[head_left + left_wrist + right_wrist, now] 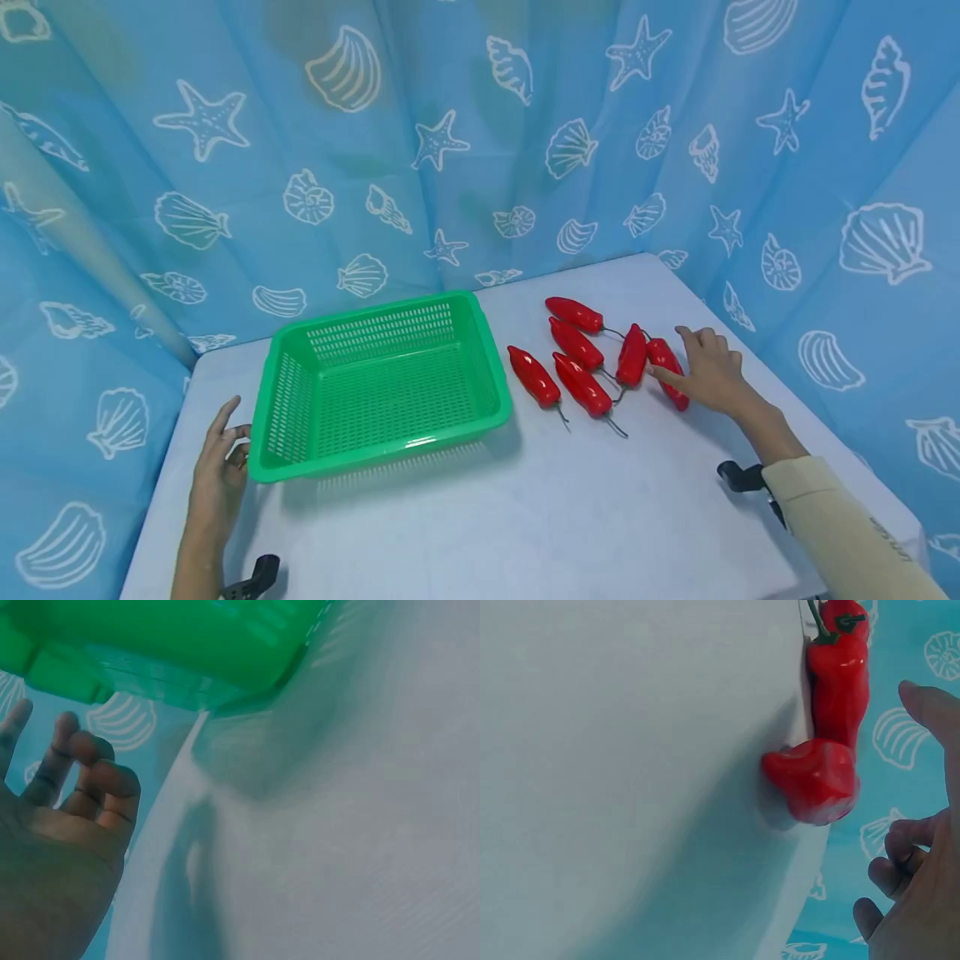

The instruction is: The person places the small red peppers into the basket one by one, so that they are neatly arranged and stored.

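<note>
My right hand [712,372] hovers at the right end of a group of several red chili peppers [573,346], thumb and fingers spread and holding nothing. Nearest to it lies the rightmost red chili pepper [664,367], which the thumb overlaps in the head view. In the right wrist view a gap shows between the fingers and the closest pepper [816,784]. Beside the left side of a green plastic basket [380,448] is my left hand [216,475], its fingers loosely bent and the fingertips close to the rim. Nothing lies in that hand.
The basket stands upright with nothing inside, left of the peppers on a white-covered table [465,533]. A blue curtain [465,200] with white shell and starfish prints hangs behind the table and along both sides. Each wrist carries a black camera mount [738,477].
</note>
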`<state>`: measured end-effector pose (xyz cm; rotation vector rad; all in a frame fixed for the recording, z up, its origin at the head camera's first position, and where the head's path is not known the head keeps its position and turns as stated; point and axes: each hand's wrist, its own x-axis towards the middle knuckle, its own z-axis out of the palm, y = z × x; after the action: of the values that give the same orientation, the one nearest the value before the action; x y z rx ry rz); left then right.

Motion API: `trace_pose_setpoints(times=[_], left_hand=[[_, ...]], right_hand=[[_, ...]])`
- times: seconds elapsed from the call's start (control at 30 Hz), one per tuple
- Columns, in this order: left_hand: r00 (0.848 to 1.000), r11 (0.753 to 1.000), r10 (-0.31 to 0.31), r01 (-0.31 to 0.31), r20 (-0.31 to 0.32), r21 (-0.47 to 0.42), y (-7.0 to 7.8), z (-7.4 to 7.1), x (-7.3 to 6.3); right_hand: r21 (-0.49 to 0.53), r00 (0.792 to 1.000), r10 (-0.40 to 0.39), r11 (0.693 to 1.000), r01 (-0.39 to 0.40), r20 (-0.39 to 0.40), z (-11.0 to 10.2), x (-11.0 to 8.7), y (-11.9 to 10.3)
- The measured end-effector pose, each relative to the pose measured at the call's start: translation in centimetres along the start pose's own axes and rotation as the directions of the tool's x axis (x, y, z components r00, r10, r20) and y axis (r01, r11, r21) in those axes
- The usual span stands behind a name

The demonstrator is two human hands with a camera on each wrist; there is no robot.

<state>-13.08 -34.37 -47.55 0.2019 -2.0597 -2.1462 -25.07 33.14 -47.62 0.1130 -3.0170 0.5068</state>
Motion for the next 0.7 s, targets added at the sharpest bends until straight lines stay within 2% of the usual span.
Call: trace_pose_setpoints(times=[0.1, 0.23, 0.37, 0.53, 0.7], left_hand=[[1.000, 0.998, -0.021, 0.021, 0.003, 0.051, -0.4, 0.4, 0.1], [0.997, 0.994, -0.065, 0.068, -0.035, 0.091, -0.8, 1.1, 0.1], [0.995, 0.995, -0.083, 0.086, -0.051, 0.052, -1.1, 1.7, 0.0], [0.994, 0.997, -0.081, 0.081, -0.070, 0.004, -1.5, 2.1, 0.0], [0.996, 0.998, -0.059, 0.057, -0.069, -0.041, -1.7, 2.3, 0.0]], right_hand=[[0.020, 1.000, 0.015, 1.000, -0.015, 0.003, 0.4, -0.2, 0.5], [0.073, 0.998, 0.054, 0.996, -0.056, 0.030, 0.8, -0.6, 1.3], [0.140, 0.992, 0.093, 0.985, -0.105, 0.086, 0.9, -0.8, 1.9], [0.253, 0.979, 0.121, 0.954, -0.161, 0.166, 1.1, -0.8, 2.3], [0.281, 0.973, 0.139, 0.941, -0.189, 0.186, 1.8, -0.7, 2.6]])
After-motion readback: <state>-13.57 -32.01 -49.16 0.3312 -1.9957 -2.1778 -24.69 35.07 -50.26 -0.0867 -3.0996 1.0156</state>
